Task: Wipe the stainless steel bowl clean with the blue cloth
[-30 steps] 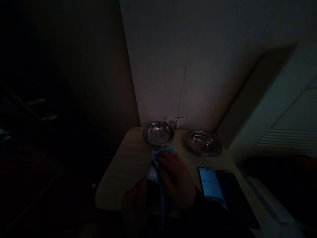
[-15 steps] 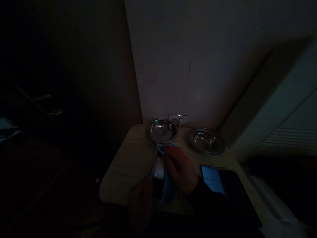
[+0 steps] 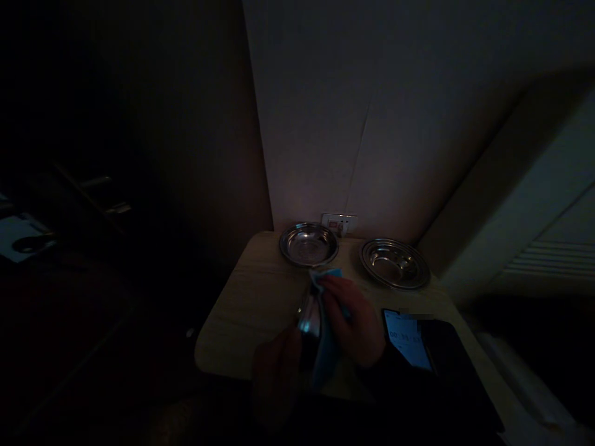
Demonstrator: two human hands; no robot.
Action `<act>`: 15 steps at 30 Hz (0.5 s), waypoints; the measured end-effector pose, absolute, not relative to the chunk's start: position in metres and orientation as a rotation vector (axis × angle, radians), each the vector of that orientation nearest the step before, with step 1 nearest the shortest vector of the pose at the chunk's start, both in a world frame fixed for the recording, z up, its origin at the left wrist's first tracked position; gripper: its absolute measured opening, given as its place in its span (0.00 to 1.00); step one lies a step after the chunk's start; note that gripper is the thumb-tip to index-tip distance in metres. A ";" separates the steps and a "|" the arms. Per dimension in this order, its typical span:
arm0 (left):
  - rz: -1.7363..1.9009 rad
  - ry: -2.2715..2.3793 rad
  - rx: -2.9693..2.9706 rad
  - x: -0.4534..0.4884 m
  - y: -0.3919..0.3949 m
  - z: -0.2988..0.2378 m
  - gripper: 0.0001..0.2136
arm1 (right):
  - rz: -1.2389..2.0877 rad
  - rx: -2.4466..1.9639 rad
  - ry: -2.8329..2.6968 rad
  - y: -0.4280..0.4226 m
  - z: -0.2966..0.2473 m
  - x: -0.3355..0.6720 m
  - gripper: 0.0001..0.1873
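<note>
Patch of white (image 3: 12, 232) well left of my landmark, the lone steel bowl (image 3: 308, 245); dark shape on it, can't make out what. Wooden table (image 3: 239, 322) runs under the bowl and out to both sides of it. Left hand (image 3: 277, 368) next, nearer me than the bowl and a bit left, very dark; I read its fingers as closed on the near end of a shiny metal piece (image 3: 310, 322). That piece is tilted, on the near side of the bowl, lifted over the table as far as I can tell; full shape lost in shadow. Blue cloth (image 3: 329, 347) lies along its right side, top end just short of the bowl's near rim. Wall socket (image 3: 340, 223) just behind the bowl, to the right, plug in it. Right hand (image 3: 356, 319), nearer me than the bowl and right of it: fingers bunched around the cloth, pressing it to the metal's upper end. Stacked steel bowls (image 3: 394, 264) right of the lone bowl, gap between. Phone (image 3: 409, 341) nearer me and right of the bowl, screen lit, big digits, blurry. Dark flat thing (image 3: 458, 365) beside the phone, farthest right of the bowl on the tabletop.
</note>
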State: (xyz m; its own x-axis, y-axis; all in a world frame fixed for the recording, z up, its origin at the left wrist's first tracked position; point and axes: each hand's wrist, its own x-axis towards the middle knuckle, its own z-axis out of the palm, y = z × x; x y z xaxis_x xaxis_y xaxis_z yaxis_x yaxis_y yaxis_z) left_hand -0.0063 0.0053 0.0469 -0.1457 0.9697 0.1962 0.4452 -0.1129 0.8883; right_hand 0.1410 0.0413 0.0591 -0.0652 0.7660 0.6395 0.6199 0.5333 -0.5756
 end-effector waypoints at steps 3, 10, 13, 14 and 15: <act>1.215 1.617 1.605 -0.005 0.003 0.041 0.23 | 0.216 -1.224 -1.720 0.045 0.053 0.145 0.14; 1.250 1.540 1.679 -0.004 0.005 0.042 0.21 | 0.214 -1.213 -1.671 0.036 0.046 0.145 0.14; 1.272 1.487 1.630 0.000 0.007 0.048 0.20 | 0.229 -1.232 -1.662 0.036 0.045 0.146 0.14; 1.273 1.468 1.620 0.000 0.007 0.049 0.20 | 0.228 -1.240 -1.660 0.036 0.044 0.146 0.14; 1.266 1.435 1.621 0.000 0.007 0.050 0.20 | 0.225 -1.245 -1.658 0.037 0.043 0.146 0.15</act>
